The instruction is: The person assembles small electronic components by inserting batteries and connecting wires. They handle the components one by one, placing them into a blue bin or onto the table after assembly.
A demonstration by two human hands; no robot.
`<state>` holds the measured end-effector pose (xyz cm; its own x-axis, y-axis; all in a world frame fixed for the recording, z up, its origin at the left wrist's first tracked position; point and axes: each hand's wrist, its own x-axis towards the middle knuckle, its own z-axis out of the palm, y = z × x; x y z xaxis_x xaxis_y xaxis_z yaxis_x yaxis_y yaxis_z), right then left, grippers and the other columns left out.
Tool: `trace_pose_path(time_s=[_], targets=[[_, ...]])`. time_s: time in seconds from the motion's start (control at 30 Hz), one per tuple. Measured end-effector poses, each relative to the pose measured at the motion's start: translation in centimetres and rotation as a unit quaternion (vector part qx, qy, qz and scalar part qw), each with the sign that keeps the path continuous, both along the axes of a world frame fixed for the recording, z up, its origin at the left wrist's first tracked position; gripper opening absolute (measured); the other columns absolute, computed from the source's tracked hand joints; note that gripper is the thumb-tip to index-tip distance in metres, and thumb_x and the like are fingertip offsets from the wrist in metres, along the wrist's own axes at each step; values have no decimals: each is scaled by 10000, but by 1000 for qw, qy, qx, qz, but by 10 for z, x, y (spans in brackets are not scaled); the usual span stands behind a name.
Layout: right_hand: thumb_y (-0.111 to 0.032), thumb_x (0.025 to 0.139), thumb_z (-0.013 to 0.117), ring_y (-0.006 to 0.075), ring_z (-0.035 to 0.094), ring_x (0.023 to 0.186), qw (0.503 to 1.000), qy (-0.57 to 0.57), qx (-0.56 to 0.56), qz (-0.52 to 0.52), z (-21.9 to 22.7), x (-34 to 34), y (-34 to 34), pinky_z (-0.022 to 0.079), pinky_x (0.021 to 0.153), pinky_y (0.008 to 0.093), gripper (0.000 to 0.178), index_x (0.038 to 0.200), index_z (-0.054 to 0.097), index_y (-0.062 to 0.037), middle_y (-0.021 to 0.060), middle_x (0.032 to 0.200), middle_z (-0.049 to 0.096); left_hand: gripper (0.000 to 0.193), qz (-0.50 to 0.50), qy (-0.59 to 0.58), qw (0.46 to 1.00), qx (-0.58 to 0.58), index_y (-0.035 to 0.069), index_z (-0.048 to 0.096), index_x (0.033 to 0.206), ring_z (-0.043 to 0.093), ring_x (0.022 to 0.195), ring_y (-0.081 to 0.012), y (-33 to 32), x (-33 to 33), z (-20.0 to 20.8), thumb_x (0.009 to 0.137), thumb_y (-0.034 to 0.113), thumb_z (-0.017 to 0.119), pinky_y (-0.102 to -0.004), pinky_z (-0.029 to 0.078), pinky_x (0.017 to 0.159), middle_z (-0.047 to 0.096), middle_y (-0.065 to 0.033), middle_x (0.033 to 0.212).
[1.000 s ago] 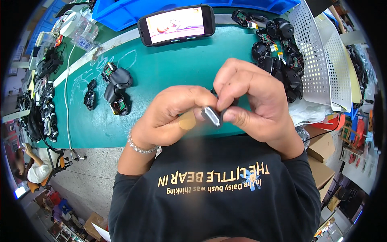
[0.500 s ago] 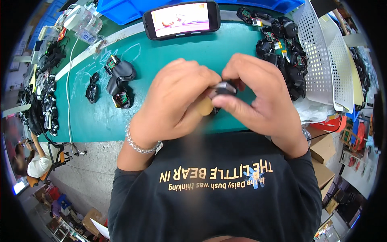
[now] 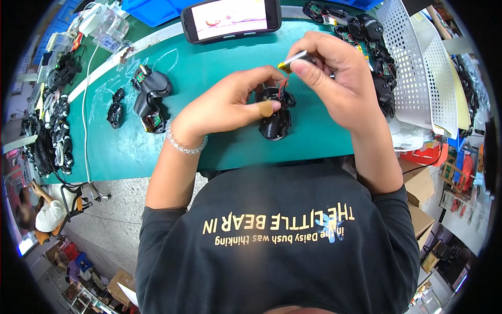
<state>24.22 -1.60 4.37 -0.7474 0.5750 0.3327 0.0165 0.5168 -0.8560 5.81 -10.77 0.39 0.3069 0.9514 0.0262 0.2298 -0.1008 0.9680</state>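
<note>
My left hand point(image 3: 222, 107) is closed on an opened black plastic housing point(image 3: 275, 125), holding it against the green bench top point(image 3: 225, 152). A tan cover point(image 3: 266, 109) wraps the thumb. Above and to the right, my right hand point(image 3: 340, 83) pinches a flat silver battery point(image 3: 299, 56) with a yellow end, tilted over the housing. Thin red wires point(image 3: 282, 88) run from the battery's yellow end down into the housing. My fingers hide part of the housing's inside.
A phone point(image 3: 231, 22) with a lit screen stands at the back. Left lie black housings with green circuit boards point(image 3: 154, 86), a small black part point(image 3: 115, 110) and a white cable point(image 3: 86, 120). Black parts point(image 3: 386, 68) and a white perforated basket point(image 3: 410, 68) stand right.
My hands have moved apart; the right one has risen with the battery. The left has lowered, and the housing and red wires now show beneath it.
</note>
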Motion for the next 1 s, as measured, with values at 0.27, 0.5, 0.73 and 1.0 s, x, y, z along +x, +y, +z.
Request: trace_pose_path(time_s=[0.27, 0.5, 0.73, 1.0], targets=[[-80, 921, 543, 36, 458, 694, 995, 85, -55, -19, -10, -3, 0, 385, 616, 176, 104, 989, 553, -3, -10, 786, 519, 213, 59, -47, 993, -89, -25, 527, 1071, 507, 863, -90, 5, 18, -18, 874, 47, 564, -254, 443, 793, 562, -21, 945], [-35, 866, 576, 99, 495, 687, 999, 41, -26, -22, -24, 4, 4, 428, 631, 239, 91, 926, 510, -12, 44, 786, 515, 127, 104, 62, 993, -7, 1, 523, 964, 426, 675, -70, 1, 24, -13, 879, 88, 560, -235, 393, 599, 535, 3, 735], [-137, 842, 609, 307, 552, 687, 971, -67, 211, -87, -20, 5, 7, 432, 592, 363, 153, 860, 486, -48, 105, 769, 552, 180, 101, 171, 978, 61, 0, 511, 1012, 494, 613, -216, 8, 17, -15, 852, 75, 541, -326, 412, 583, 544, -144, 709], [-180, 866, 554, 345, 606, 692, 909, -326, 248, -79, -6, 21, 15, 469, 603, 421, 134, 931, 557, -63, 146, 709, 610, 268, 165, 238, 952, 102, 44, 508, 1065, 582, 670, -411, -2, 28, 6, 797, 60, 505, -484, 460, 608, 608, -201, 707]])
